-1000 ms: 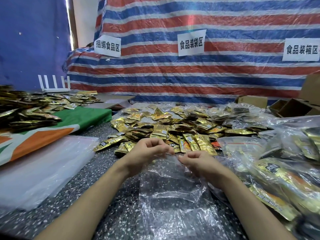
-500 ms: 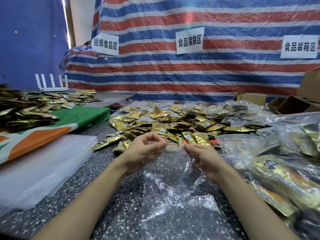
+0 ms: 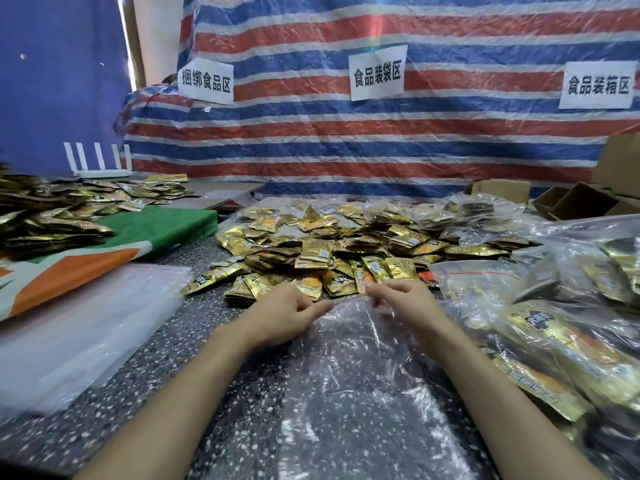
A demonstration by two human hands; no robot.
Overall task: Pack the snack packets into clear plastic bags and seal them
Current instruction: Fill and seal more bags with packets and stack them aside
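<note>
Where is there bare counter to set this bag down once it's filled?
Best: the speckled counter between the stack of empty bags and your left hand. A narrower strip runs beside the green cloth. Crowded: loose packets ahead, filled bags right of the clear bag.

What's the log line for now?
step: opening bag | left hand: pinches bag | right hand: pinches bag | bag: empty | packets: piled behind

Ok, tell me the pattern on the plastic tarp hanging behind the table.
Horizontal red, white and blue stripes across the plastic tarp; head view.
</note>
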